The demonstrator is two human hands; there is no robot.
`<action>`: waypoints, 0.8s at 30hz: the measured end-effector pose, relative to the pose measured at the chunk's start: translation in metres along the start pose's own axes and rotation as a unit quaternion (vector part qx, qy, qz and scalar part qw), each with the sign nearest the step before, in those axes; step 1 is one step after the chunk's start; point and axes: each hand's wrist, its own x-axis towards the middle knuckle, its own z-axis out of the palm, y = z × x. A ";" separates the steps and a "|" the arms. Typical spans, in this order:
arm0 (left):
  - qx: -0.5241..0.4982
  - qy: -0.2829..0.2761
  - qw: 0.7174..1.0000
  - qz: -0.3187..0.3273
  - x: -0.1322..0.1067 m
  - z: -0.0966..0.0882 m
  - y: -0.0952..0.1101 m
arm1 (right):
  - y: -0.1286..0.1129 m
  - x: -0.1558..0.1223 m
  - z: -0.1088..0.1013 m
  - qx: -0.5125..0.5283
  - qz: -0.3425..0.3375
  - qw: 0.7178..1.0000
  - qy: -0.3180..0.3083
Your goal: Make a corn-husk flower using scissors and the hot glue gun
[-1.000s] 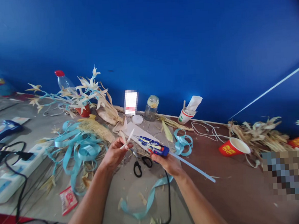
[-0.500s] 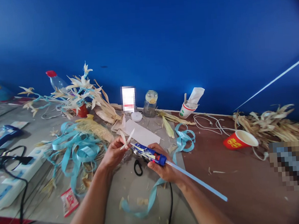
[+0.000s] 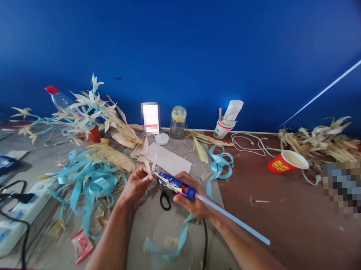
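My left hand (image 3: 136,186) pinches a small pale corn-husk flower (image 3: 150,169) with pointed petals. My right hand (image 3: 192,197) is wrapped round a blue hot glue gun (image 3: 174,184). A long translucent glue stick (image 3: 234,219) sticks out of the gun's back end toward the lower right. The gun's nozzle is at the base of the flower; whether the two touch I cannot make out. Below the hands lies a black scissor handle (image 3: 165,201), its blades hidden. A light-blue ribbon (image 3: 182,236) curls on the table under my right wrist.
Husk flowers on blue-wrapped stems (image 3: 89,102) stand at the left, above a heap of blue ribbon (image 3: 100,184). A white power strip (image 3: 23,214) with black cords lies far left. Behind are a glass jar (image 3: 178,125) and a white cup (image 3: 223,128); a red paper cup (image 3: 284,162) leans right.
The view has shifted slightly, so the table things sit a little further left. My left hand still pinches the flower, and the glue gun's nozzle stays close to it.
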 end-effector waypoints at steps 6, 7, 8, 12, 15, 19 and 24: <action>-0.005 0.013 1.000 -0.004 0.001 -0.003 -0.001 | 0.002 -0.001 0.001 -0.016 -0.001 1.000 -0.010; -0.005 0.014 1.000 -0.004 0.001 -0.003 -0.001 | 0.003 -0.001 0.001 -0.021 0.000 1.000 -0.013; -0.004 0.015 1.000 -0.003 0.001 -0.003 -0.001 | 0.003 -0.001 0.001 -0.026 0.002 1.000 -0.016; 0.002 0.017 1.000 -0.005 0.000 0.000 0.001 | 0.003 -0.001 0.000 -0.039 0.004 0.999 -0.013; 0.002 0.015 1.000 -0.008 0.000 0.001 0.002 | 0.001 -0.001 -0.001 -0.050 -0.003 0.999 -0.007; -0.001 0.009 1.000 -0.011 -0.001 0.001 0.002 | 0.000 0.000 -0.002 -0.066 -0.017 0.998 0.008; -0.001 0.013 1.000 -0.008 0.000 0.001 0.001 | 0.000 0.000 -0.002 -0.064 -0.013 0.998 0.015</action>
